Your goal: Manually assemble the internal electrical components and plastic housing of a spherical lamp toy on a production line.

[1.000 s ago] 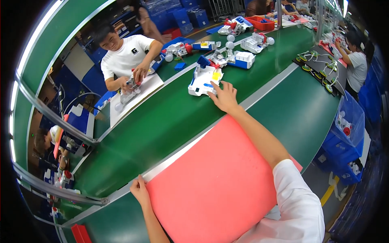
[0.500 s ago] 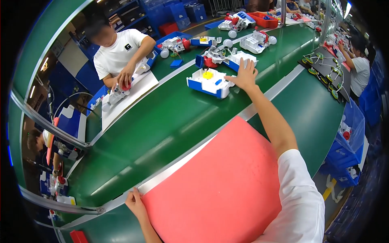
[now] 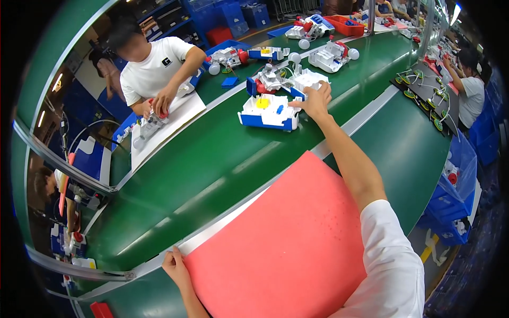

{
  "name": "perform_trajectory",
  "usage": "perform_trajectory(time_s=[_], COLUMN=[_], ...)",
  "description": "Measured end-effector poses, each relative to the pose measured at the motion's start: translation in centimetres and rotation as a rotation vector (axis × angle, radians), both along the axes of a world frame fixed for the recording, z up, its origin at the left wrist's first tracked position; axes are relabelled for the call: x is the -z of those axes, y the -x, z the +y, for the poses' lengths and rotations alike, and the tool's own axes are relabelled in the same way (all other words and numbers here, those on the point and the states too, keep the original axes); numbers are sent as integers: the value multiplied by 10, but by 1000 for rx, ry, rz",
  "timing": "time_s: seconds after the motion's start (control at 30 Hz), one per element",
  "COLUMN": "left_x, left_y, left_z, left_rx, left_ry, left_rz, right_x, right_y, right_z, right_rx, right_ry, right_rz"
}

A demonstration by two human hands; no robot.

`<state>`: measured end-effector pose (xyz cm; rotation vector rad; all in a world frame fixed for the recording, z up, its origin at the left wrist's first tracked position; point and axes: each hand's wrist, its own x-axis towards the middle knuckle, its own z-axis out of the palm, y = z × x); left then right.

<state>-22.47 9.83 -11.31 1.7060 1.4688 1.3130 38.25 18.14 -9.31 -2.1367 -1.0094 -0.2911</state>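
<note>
My right hand (image 3: pixel 314 100) reaches over the green belt, thumb and fingers apart. Its thumb is at the right end of an open white and blue plastic housing (image 3: pixel 269 121) with a yellow part inside. The fingertips are at a second white housing (image 3: pixel 310 79) just behind; firm contact cannot be made out. Beside that one lies a white mechanism with a red part (image 3: pixel 270 78). My left hand (image 3: pixel 175 265) is closed, fingers curled, at the left corner of a red foam sheet (image 3: pixel 281 238); whatever it pinches is hidden.
Across the belt (image 3: pixel 212 175), a person in a white shirt handles a white and red assembly (image 3: pixel 151 124) on a white board. More assemblies (image 3: pixel 331 55) stand farther along. A dark board with green round parts (image 3: pixel 424 93) and blue bins (image 3: pixel 450 201) are at right.
My right hand has come down and slightly left, its fingers less spread, close against the housings. The housings have shifted a little left. My left hand stays at the sheet's corner.
</note>
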Motion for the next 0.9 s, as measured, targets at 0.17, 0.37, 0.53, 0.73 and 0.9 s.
perform_trajectory(time_s=[0.17, 0.37, 0.53, 0.73, 0.9], left_x=[1, 5, 7, 0, -33], left_y=[1, 7, 6, 3, -55], left_z=[4, 6, 6, 8, 22], left_rx=[1, 0, 0, 3, 270], left_ry=[-24, -16, -55, -25, 2], left_rz=[11, 23, 30, 26, 139], right_x=[2, -1, -10, -18, -25], right_y=[23, 54, 67, 85, 96], right_z=[-8, 10, 7, -9, -19], right_rx=[-120, -28, -20, -168, -303], right_ry=[-49, 116, 121, 32, -13], right_rz=[55, 134, 79, 16, -50])
